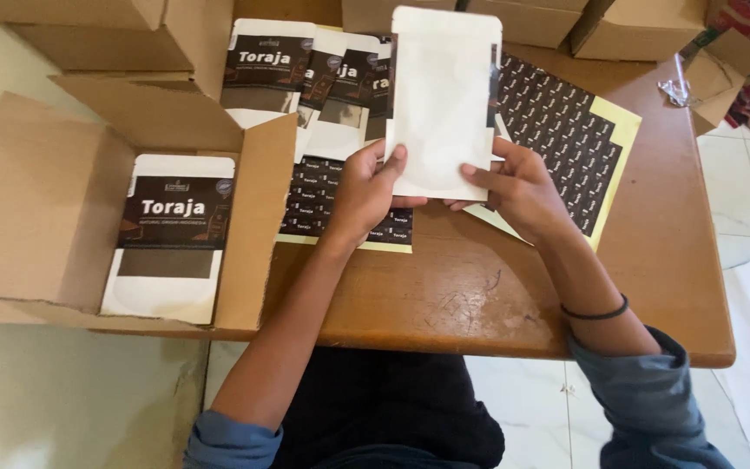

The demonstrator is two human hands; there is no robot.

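Note:
Both my hands hold one white flat pouch [440,95] upright above the wooden table [479,295], its plain back toward me. My left hand [366,195] grips its lower left corner, thumb on the face. My right hand [518,187] pinches its lower right edge. Behind the pouch lies a fanned row of white pouches with dark labels [305,78]. Under my hands lie sheets of small dark stickers on yellow backing [575,130].
An open cardboard box [36,200] at the left holds a labelled pouch [171,234]. More cardboard boxes [635,26] line the far edge. A small sticker sheet [314,204] lies beside the box. Tiled floor shows at the right.

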